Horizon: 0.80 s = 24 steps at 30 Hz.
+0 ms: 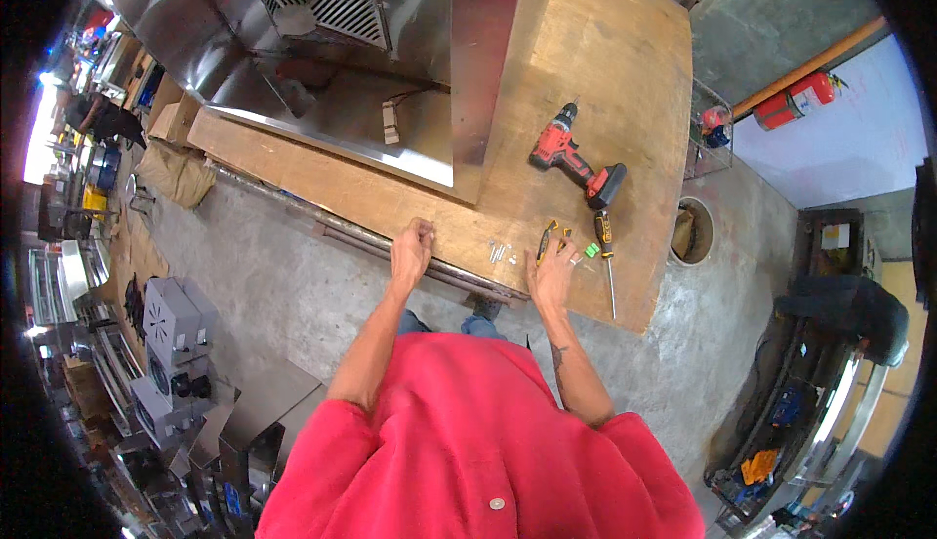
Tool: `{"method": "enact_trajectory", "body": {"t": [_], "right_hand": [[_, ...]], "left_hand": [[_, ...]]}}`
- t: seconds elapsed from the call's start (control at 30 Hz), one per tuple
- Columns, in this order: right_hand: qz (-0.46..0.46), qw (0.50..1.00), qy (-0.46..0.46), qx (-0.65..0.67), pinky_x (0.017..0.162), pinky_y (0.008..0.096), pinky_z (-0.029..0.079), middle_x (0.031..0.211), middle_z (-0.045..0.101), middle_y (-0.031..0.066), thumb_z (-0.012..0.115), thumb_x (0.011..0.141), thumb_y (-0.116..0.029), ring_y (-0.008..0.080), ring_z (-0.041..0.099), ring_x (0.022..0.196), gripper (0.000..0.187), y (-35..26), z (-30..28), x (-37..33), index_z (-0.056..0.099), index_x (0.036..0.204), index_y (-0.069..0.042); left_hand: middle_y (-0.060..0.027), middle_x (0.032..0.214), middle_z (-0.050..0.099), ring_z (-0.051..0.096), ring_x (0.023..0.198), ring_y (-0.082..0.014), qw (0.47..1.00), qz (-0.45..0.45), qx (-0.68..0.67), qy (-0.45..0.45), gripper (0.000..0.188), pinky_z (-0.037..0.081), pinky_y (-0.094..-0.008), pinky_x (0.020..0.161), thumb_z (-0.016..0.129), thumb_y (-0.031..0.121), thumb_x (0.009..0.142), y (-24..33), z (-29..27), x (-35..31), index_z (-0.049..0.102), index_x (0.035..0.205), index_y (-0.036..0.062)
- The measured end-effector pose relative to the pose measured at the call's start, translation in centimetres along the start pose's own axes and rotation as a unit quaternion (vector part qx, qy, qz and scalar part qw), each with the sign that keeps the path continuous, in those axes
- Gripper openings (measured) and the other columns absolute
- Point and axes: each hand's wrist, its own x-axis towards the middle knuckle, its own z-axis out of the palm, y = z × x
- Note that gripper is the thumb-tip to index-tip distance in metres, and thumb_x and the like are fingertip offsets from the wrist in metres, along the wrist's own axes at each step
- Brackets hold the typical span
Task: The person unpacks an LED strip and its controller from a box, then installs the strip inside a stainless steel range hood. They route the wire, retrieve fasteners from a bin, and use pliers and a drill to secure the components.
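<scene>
My left hand (414, 249) is at the wooden table's front edge, fingers closed in a pinch. What it holds, if anything, is too small to name. Palm down, my right hand (552, 270) rests with its fingers apart beside yellow-and-black pliers (546, 238), partly covering them. Between both hands lie several small metal screws (500, 252). Just right of my right hand are small green pieces (591, 250). A yellow-and-black screwdriver (605, 238) lies beyond them, its shaft toward me. Farther back, a red-and-black cordless drill (576, 158) lies on its side.
A large stainless steel hood (322, 129) with a slatted vent covers the table's left and back; a small beige block (390, 123) with a wire sits inside. The wooden table (625, 61) ends at the right near a round bin (691, 231). Grey metal boxes (176, 319) stand on the left floor.
</scene>
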Motion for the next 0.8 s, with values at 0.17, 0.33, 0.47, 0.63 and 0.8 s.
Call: {"method": "enact_trajectory", "body": {"t": [0.17, 0.33, 0.47, 0.63, 0.8], "right_hand": [[0.081, 0.995, 0.05, -0.03, 0.099, 0.0574, 0.041, 0.127, 0.042, 0.036, 0.07, 0.085, -0.017, 0.0506, 0.045, 0.114, 0.066, 0.1, 2.6, 0.2, 0.04, 0.14, 0.005], [0.137, 0.99, 0.034, 0.015, 0.102, 0.059, 0.038, 0.126, 0.041, 0.0356, 0.072, 0.083, -0.018, 0.0538, 0.043, 0.116, 0.078, -0.5, 2.6, 0.9, 0.032, 0.147, 0.002], [0.166, 0.98, 0.095, 0.056, 0.105, 0.0566, 0.038, 0.129, 0.042, 0.0339, 0.072, 0.082, -0.017, 0.0511, 0.043, 0.12, 0.082, -3.9, -0.3, 2.2, 0.031, 0.151, 0.0], [0.161, 0.978, 0.13, 0.035, 0.106, 0.0502, 0.041, 0.135, 0.045, 0.0308, 0.073, 0.081, -0.017, 0.0436, 0.046, 0.126, 0.083, -9.4, -2.4, 0.9, 0.033, 0.151, 0.001], [0.245, 0.944, 0.113, 0.189, 0.097, 0.0463, 0.048, 0.132, 0.046, 0.0247, 0.074, 0.084, -0.013, 0.0354, 0.054, 0.118, 0.086, -14.0, -2.3, -2.8, 0.027, 0.156, -0.005]], "left_hand": [[-0.0193, 0.088, 0.072, 0.071, 0.084, -0.0331, 0.996, -0.003, -0.001, -0.089, 0.02, 0.055, -0.04, 0.076, 0.073, 0.003, 0.085, -0.5, -0.6, 2.9, 0.066, 0.103, -0.0012], [-0.0184, 0.084, 0.072, 0.072, 0.081, -0.0298, 0.987, 0.001, -0.066, -0.15, 0.019, 0.055, -0.0388, 0.075, 0.073, 0.003, 0.085, -2.0, -1.3, 3.9, 0.067, 0.103, -0.0019], [-0.0192, 0.083, 0.072, 0.072, 0.082, -0.0308, 0.976, 0.01, -0.118, -0.181, 0.019, 0.055, -0.0394, 0.076, 0.072, 0.008, 0.088, -3.3, -0.8, 4.8, 0.068, 0.103, -0.0026], [-0.0237, 0.088, 0.072, 0.071, 0.087, -0.0384, 0.975, 0.036, -0.076, -0.205, 0.02, 0.055, -0.0452, 0.078, 0.067, 0.018, 0.092, -4.0, 0.4, 5.5, 0.069, 0.097, -0.0011], [-0.0231, 0.082, 0.071, 0.072, 0.082, -0.0384, 0.975, 0.043, -0.019, -0.218, 0.023, 0.056, -0.0475, 0.073, 0.069, 0.023, 0.091, -3.2, 0.7, 6.3, 0.068, 0.09, -0.0005]]}}
